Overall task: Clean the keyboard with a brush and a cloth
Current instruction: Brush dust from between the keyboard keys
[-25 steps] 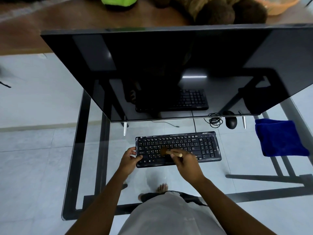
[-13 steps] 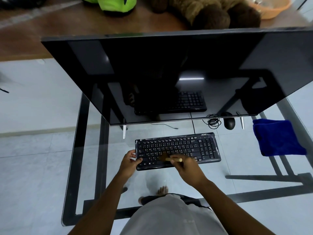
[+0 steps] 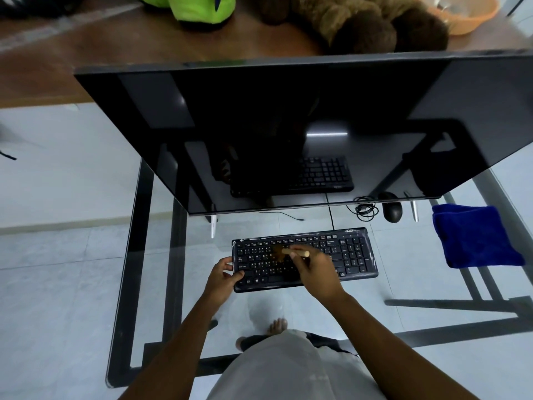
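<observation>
A black keyboard (image 3: 350, 254) lies on the glass desk (image 3: 288, 307) in front of me. My right hand (image 3: 315, 269) holds a small wooden-handled brush (image 3: 290, 252), its brown bristles resting on the upper middle keys. My left hand (image 3: 223, 274) grips the keyboard's left edge, thumb on the keys. A folded blue cloth (image 3: 473, 236) lies on the glass to the right of the keyboard, apart from both hands.
A large dark monitor (image 3: 288, 134) leans over the desk behind the keyboard. A black mouse (image 3: 392, 211) and coiled cable (image 3: 365, 210) lie by the monitor's base. Beyond, a wooden surface holds a brown plush toy (image 3: 360, 21) and a green object (image 3: 196, 7).
The brush has moved from the lower middle keys up toward the keyboard's upper rows. My left hand stays on the left edge.
</observation>
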Demonstrator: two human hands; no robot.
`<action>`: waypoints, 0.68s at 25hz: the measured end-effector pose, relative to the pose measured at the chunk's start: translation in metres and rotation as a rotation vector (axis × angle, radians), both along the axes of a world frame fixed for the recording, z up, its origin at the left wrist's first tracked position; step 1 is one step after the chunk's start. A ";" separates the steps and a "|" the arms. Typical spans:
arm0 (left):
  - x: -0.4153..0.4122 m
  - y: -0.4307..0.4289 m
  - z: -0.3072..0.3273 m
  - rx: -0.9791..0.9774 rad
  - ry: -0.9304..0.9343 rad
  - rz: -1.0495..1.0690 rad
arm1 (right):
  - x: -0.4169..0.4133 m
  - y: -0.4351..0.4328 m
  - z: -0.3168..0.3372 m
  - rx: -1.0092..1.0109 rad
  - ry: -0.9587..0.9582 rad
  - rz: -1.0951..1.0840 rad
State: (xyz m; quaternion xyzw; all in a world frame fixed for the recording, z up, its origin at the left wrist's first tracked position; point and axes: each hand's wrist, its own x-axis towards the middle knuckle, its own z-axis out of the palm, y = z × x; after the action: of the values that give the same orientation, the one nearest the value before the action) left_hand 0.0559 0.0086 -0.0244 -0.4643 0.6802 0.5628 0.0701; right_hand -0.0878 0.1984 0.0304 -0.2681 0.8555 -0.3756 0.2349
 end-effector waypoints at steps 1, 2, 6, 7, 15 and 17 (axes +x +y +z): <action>0.000 0.000 0.000 0.004 0.001 -0.001 | 0.000 -0.003 0.001 0.005 -0.001 0.014; 0.000 0.000 0.000 0.001 0.002 -0.006 | 0.000 -0.006 0.000 0.019 0.008 0.046; 0.001 -0.002 -0.003 -0.001 0.004 -0.015 | 0.001 -0.016 -0.002 0.017 0.003 -0.017; 0.001 -0.002 -0.003 -0.005 0.005 -0.017 | 0.000 -0.018 -0.002 0.020 0.001 0.001; 0.002 -0.002 -0.004 -0.007 0.018 -0.023 | -0.004 -0.025 -0.004 0.021 0.059 0.007; 0.002 -0.002 -0.004 -0.009 0.017 -0.021 | -0.007 -0.022 -0.004 0.033 0.073 0.018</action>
State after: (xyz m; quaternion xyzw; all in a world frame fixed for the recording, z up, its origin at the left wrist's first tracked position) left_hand 0.0581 0.0065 -0.0280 -0.4526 0.6882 0.5629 0.0681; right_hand -0.0944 0.1768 0.0267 -0.2856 0.8670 -0.3494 0.2115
